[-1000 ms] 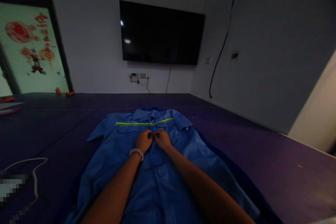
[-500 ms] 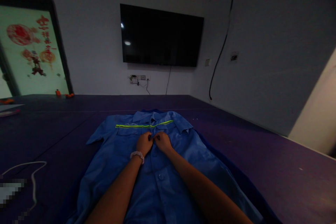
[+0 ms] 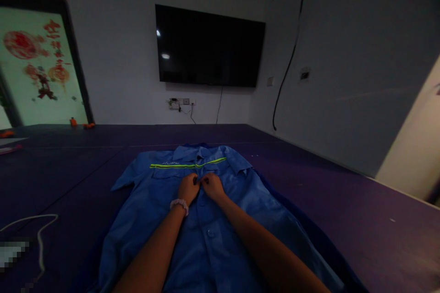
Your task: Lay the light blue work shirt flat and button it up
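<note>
Shirt (image 3: 220, 233) placket hidden where left hand (image 3: 189, 188) and right hand (image 3: 212, 186) pinch.

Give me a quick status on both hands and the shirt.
Left hand and right hand pinch the placket together. Blue shirt flat on purple surface. Nothing on top of it.

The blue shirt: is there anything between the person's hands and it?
Nothing visible. The left hand and right hand both rest directly on the blue shirt at its front placket, fingertips pinching the fabric just below the yellow stripe.
</note>
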`<state>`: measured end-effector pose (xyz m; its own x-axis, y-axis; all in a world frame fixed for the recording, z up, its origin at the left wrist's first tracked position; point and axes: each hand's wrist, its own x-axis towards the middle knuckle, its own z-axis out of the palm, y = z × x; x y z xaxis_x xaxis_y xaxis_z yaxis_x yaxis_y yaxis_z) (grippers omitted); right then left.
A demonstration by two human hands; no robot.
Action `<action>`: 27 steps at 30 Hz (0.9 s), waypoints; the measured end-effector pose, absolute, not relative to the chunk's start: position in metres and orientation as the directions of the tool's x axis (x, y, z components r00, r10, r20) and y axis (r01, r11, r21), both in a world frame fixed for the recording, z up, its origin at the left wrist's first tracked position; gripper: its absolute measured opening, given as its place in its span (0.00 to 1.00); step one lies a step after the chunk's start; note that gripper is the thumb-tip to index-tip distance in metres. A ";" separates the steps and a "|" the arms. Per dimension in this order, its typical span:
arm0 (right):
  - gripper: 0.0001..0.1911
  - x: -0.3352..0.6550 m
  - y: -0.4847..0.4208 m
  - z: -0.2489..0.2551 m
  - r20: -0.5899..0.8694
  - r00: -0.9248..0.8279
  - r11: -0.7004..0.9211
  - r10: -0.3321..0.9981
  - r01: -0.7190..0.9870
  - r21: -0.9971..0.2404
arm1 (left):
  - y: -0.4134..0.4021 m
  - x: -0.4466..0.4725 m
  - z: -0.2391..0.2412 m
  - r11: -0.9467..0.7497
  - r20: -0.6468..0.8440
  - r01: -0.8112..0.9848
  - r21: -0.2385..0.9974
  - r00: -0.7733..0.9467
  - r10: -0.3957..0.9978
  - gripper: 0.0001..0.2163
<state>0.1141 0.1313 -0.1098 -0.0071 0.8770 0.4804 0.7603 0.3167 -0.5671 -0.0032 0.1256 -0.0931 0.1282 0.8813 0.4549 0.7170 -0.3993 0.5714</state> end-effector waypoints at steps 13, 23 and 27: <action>0.10 0.115 0.133 -0.110 0.483 -0.012 0.335 0.875 0.736 -0.589 | 0.126 -0.004 -0.094 -0.339 0.465 0.797 0.501 0.082 0.881 0.10; 0.11 0.116 0.136 -0.111 0.504 -0.026 0.373 0.863 0.706 -0.602 | 0.122 -0.001 -0.089 -0.328 0.437 0.875 0.356 0.155 0.886 0.04; 0.11 0.116 0.136 -0.111 0.503 -0.017 0.377 0.864 0.685 -0.623 | 0.121 0.000 -0.088 -0.349 0.429 0.873 0.340 0.186 0.884 0.04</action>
